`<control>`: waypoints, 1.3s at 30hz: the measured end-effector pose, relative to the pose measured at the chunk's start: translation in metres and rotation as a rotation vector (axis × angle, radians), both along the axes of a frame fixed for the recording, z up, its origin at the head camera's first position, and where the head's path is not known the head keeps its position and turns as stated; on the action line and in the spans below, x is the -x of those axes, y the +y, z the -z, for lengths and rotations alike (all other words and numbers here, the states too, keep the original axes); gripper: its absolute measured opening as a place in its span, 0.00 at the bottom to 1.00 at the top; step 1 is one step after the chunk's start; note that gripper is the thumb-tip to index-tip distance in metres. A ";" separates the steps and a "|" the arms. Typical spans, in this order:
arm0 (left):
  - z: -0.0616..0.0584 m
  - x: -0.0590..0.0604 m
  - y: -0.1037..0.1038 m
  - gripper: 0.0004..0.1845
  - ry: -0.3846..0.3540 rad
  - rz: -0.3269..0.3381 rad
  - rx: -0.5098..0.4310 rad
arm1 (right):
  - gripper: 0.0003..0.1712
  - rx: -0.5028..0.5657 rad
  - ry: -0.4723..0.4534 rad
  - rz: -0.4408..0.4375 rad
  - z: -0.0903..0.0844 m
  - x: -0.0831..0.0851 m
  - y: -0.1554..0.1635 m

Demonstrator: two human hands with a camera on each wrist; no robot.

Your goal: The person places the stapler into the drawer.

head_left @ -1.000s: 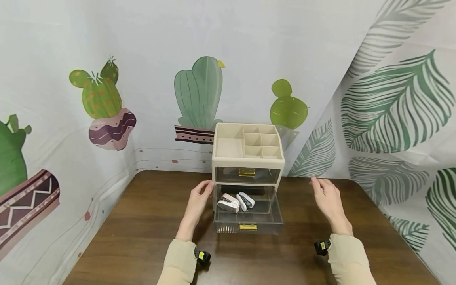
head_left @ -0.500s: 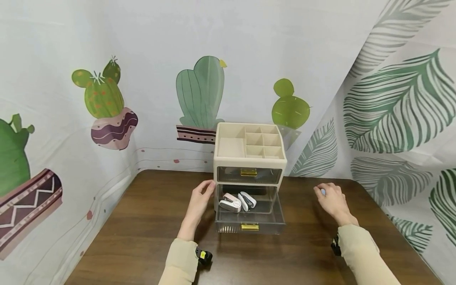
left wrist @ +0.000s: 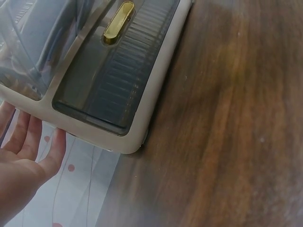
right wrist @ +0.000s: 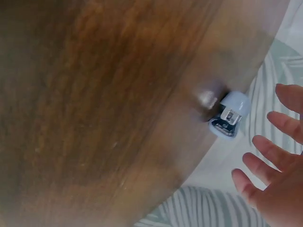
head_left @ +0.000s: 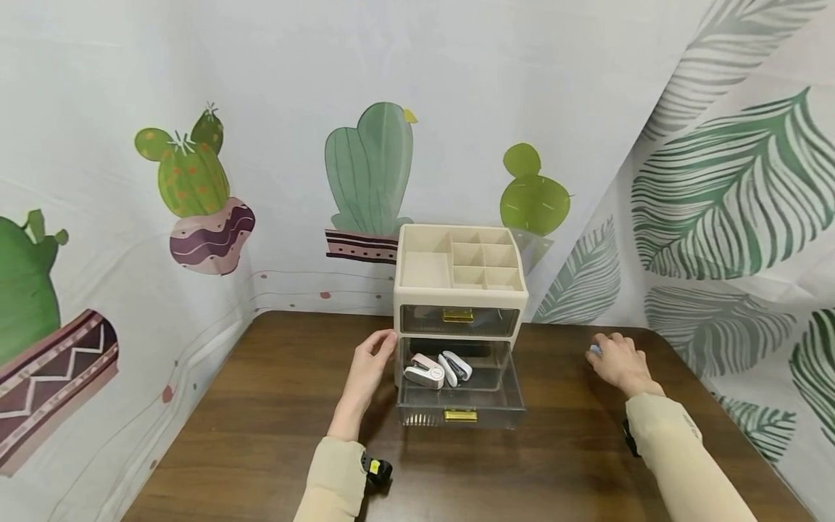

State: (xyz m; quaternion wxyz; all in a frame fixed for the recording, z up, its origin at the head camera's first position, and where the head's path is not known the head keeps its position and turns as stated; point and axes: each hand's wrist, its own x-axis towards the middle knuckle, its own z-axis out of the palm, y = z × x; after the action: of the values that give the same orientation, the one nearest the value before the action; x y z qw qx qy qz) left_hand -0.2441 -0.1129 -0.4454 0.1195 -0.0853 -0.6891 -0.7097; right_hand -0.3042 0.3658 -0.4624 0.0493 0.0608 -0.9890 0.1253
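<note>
My left hand (head_left: pixel 364 366) touches the left side of a cream drawer organizer (head_left: pixel 459 296), its fingertips along the frame edge in the left wrist view. A clear drawer (head_left: pixel 485 397) of the organizer stands pulled out. Inside it lie a pink-and-white stapler (head_left: pixel 425 372) and a white stapler (head_left: pixel 455 368). Off to the right, my right hand (head_left: pixel 621 361) is over a light blue stapler (right wrist: pixel 231 116), mostly hidden by the hand in the head view. The right wrist view shows the fingers spread beside that stapler, apart from it.
Below the pulled-out drawer, a closed drawer (left wrist: pixel 111 78) with a gold handle sits just above the brown wooden table (head_left: pixel 274 406). Another closed drawer (head_left: pixel 424 321) is above it. Divided compartments (head_left: pixel 485 255) top the organizer. A patterned cloth (head_left: pixel 450 65) hangs behind the table.
My right hand has moved slightly right and turned palm down over the light blue stapler. The left hand stays at the organizer's side. The head view has shifted slightly.
</note>
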 end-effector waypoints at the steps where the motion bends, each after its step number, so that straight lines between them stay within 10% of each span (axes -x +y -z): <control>1: 0.000 0.000 0.000 0.15 -0.001 0.001 -0.001 | 0.27 0.003 -0.010 0.010 0.000 0.000 0.001; 18: 0.000 0.001 0.002 0.15 0.005 0.006 -0.007 | 0.36 0.057 -0.215 0.222 0.013 0.006 0.015; 39: -0.002 0.001 0.001 0.15 -0.005 0.008 -0.016 | 0.33 0.149 -0.196 0.256 -0.002 0.000 -0.002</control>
State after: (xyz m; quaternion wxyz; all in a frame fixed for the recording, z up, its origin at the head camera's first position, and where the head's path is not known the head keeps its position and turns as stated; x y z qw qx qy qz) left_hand -0.2448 -0.1117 -0.4438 0.1157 -0.0854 -0.6831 -0.7160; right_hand -0.3047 0.3638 -0.4609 -0.0273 -0.0819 -0.9768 0.1960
